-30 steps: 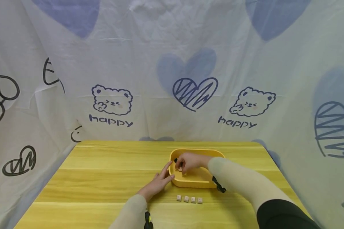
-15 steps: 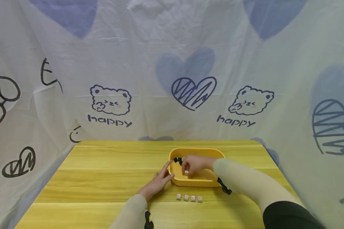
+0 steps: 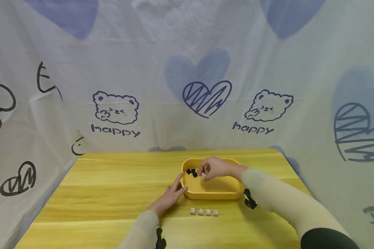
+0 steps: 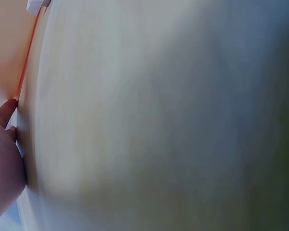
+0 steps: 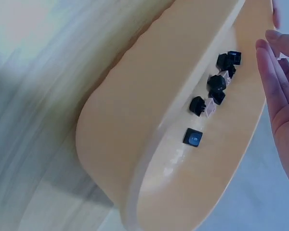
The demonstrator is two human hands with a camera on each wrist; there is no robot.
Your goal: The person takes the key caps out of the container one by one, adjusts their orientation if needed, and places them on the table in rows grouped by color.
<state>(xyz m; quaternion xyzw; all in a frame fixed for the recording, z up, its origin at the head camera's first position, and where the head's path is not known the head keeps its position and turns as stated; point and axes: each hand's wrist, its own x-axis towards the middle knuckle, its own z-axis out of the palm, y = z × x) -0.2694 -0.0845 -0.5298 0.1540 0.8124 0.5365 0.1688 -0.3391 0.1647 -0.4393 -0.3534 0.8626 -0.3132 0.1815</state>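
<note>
Head view: The left hand rests on the yellow wooden bench, its straight, relaxed fingers touching the left outer wall of the shallow yellow oval plastic tray; this grip holds nothing. The right hand hovers over the tray's left part, fingers curled together on a small pale square keycap. Several small black keycaps lie just beside it on the tray floor. A row of four pale keycaps sits on the bench just in front of the tray.

Risk: the pinched cap is small, so a loose pinch could probably drop it back among the black caps. The right forearm passes over the tray's near wall; a low withdrawal could knock the tray or scatter the row.

Left wrist view: The frame is heavily blurred. Only the edge of the left hand appears at lower left against a pale surface. Contact with the tray cannot be confirmed here.

Right wrist view: The tray fills the frame, tilted by the camera angle. The black keycaps cluster with a few pale ones, and one black cap with a blue mark lies apart. The fingers show at right; the pinched cap cannot be made out here.

Risk: the clustered caps touch one another, so a misjudged pinch may lift or flick a neighbour.
</note>
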